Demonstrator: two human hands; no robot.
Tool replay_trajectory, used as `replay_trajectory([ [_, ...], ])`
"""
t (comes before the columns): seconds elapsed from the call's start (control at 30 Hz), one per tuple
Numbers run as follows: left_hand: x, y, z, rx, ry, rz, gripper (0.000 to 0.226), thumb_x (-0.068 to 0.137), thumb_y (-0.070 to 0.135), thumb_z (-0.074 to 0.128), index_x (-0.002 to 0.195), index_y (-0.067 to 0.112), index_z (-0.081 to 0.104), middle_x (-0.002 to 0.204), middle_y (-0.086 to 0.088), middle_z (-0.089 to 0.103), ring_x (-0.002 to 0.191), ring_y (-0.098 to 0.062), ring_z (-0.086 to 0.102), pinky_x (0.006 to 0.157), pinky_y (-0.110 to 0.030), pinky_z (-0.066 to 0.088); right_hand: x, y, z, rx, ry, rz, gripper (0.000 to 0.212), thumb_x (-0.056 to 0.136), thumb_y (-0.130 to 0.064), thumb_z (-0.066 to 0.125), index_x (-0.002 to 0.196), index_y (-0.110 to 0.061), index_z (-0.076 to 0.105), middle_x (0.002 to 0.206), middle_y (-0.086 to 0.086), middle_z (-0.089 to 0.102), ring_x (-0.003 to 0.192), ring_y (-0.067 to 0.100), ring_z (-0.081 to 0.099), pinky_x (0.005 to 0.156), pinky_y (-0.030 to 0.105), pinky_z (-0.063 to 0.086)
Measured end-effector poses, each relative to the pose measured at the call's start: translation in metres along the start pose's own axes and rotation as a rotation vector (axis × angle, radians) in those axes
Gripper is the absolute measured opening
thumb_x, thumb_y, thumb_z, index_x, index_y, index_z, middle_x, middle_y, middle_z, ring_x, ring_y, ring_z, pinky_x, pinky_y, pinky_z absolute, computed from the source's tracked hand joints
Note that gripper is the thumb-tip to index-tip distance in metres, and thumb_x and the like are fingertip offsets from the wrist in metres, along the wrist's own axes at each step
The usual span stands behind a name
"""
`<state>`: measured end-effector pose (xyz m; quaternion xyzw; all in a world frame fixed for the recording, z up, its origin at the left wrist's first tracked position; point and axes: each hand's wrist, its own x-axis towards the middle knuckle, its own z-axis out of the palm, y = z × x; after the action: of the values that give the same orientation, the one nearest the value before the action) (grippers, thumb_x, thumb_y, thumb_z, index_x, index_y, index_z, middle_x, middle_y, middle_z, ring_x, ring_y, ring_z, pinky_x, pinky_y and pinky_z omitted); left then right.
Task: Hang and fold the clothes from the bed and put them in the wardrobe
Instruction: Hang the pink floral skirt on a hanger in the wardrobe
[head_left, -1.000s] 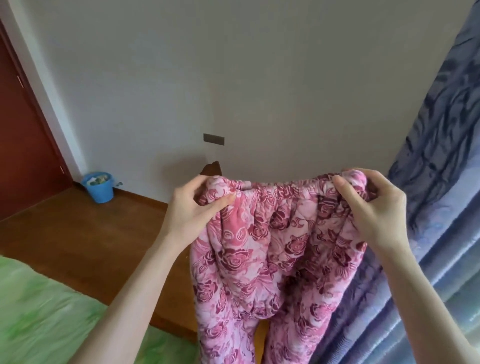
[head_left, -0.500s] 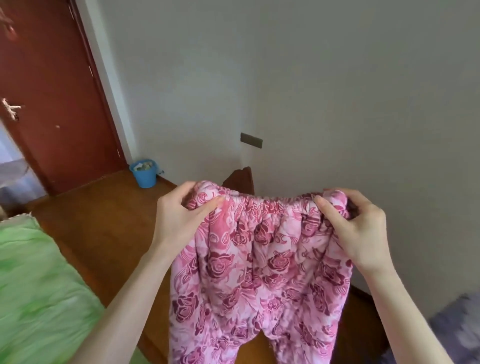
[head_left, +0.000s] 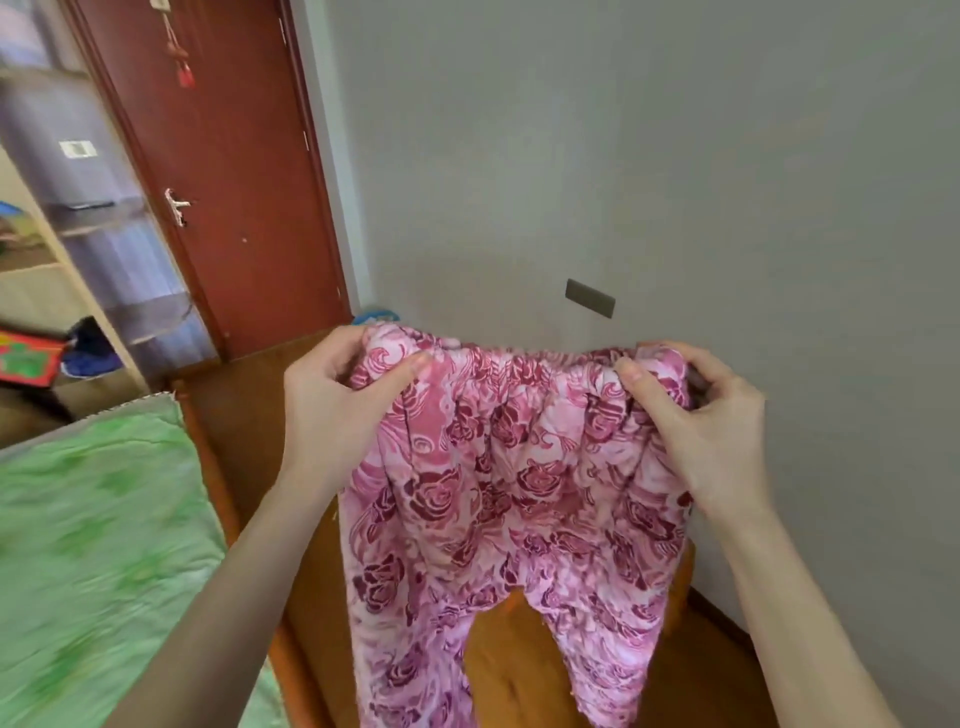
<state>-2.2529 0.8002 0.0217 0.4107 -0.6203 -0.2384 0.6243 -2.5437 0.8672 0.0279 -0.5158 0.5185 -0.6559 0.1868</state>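
I hold up a pair of pink trousers (head_left: 514, 499) with a dark rose print, spread by the elastic waistband in front of me. My left hand (head_left: 337, 410) pinches the waistband's left end between thumb and fingers. My right hand (head_left: 701, 421) grips the right end the same way. Both legs hang down over the floor and run out of the bottom of the view. The bed (head_left: 93, 545) with its green cover lies at the lower left. An open wardrobe (head_left: 62, 249) with shelves shows at the far left.
A dark red door (head_left: 234, 171) with a metal handle stands shut behind the trousers' left side. A grey wall (head_left: 675, 156) carries a socket plate (head_left: 589, 298). A blue bucket rim (head_left: 376, 316) peeks over my left hand. Wooden floor (head_left: 519, 670) lies below.
The view has swung left: the blue curtain is gone from the right, and the door and wardrobe have come in at the left. Both hands keep the same hold on the waistband.
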Motion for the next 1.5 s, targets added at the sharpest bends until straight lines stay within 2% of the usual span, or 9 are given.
replay_trajectory([
  [0.13,0.027,-0.013,-0.010,0.037,0.113,0.053,0.025,0.081,0.033,0.085,0.104,0.031,0.076,0.094,0.018,0.078,0.089,0.002,0.071,0.079,-0.015,0.053,0.035,0.011,0.036,0.086,-0.024,-0.030,0.036,0.073,-0.045,0.082,0.102,-0.025,0.076,0.094,-0.018,0.078,0.089,0.002,0.074,0.073,0.018,0.060],
  [0.27,0.052,-0.038,-0.027,0.045,0.212,0.035,0.024,0.084,0.026,0.084,0.105,0.020,0.076,0.094,0.011,0.079,0.090,-0.003,0.073,0.081,-0.020,0.056,0.071,0.026,0.085,0.141,-0.090,-0.031,0.035,0.077,-0.043,0.083,0.105,-0.024,0.077,0.098,-0.008,0.079,0.095,0.013,0.076,0.084,0.040,0.064],
  [0.4,0.087,-0.066,-0.048,0.121,0.284,0.030,0.017,0.086,0.017,0.085,0.098,0.022,0.074,0.085,0.024,0.076,0.081,0.008,0.068,0.074,-0.010,0.050,0.111,0.040,0.145,0.181,-0.172,-0.037,0.033,0.079,-0.043,0.084,0.105,-0.023,0.077,0.099,-0.005,0.079,0.098,0.017,0.076,0.088,0.049,0.063],
  [0.57,0.143,-0.112,-0.084,0.166,0.349,0.016,0.024,0.083,0.027,0.085,0.102,0.016,0.076,0.089,0.017,0.077,0.083,0.004,0.070,0.075,-0.011,0.050,0.165,0.053,0.230,0.210,-0.226,-0.078,0.031,0.079,-0.038,0.083,0.105,-0.022,0.077,0.096,-0.011,0.079,0.096,0.010,0.075,0.083,0.029,0.063],
  [0.8,0.224,-0.170,-0.134,0.258,0.425,0.027,0.020,0.083,0.029,0.086,0.098,0.022,0.074,0.090,0.007,0.076,0.082,-0.002,0.066,0.077,-0.019,0.053,0.224,0.073,0.341,0.251,-0.317,-0.131,0.029,0.078,-0.041,0.083,0.104,-0.031,0.075,0.098,-0.011,0.078,0.095,0.012,0.075,0.082,0.037,0.064],
  [1.07,0.293,-0.226,-0.167,0.279,0.516,0.028,0.018,0.086,0.024,0.086,0.100,0.021,0.074,0.090,0.013,0.075,0.084,-0.001,0.066,0.080,-0.019,0.052,0.284,0.101,0.429,0.281,-0.435,-0.153,0.031,0.083,-0.025,0.084,0.112,-0.027,0.074,0.104,-0.015,0.077,0.099,0.008,0.074,0.085,0.029,0.063],
  [1.27,0.340,-0.280,-0.186,0.316,0.534,-0.008,0.022,0.087,0.025,0.085,0.103,0.013,0.076,0.095,0.001,0.077,0.085,-0.005,0.066,0.080,-0.022,0.053,0.335,0.132,0.506,0.286,-0.469,-0.159,0.033,0.081,-0.035,0.081,0.113,-0.030,0.073,0.105,-0.014,0.077,0.101,0.007,0.073,0.086,0.029,0.063],
  [1.43,0.393,-0.327,-0.200,0.320,0.597,-0.042,0.024,0.082,0.032,0.083,0.100,0.018,0.075,0.091,0.016,0.076,0.084,0.001,0.066,0.080,-0.017,0.051,0.381,0.159,0.585,0.302,-0.531,-0.167,0.027,0.079,-0.038,0.082,0.104,-0.037,0.073,0.100,-0.020,0.076,0.097,0.005,0.073,0.086,0.029,0.062],
  [1.5,0.416,-0.344,-0.204,0.352,0.614,-0.056,0.025,0.081,0.036,0.083,0.101,0.023,0.074,0.094,0.012,0.078,0.087,-0.002,0.067,0.083,-0.021,0.053,0.401,0.169,0.618,0.295,-0.563,-0.168,0.027,0.081,-0.036,0.083,0.106,-0.035,0.073,0.101,-0.016,0.077,0.098,0.005,0.073,0.087,0.030,0.061],
])
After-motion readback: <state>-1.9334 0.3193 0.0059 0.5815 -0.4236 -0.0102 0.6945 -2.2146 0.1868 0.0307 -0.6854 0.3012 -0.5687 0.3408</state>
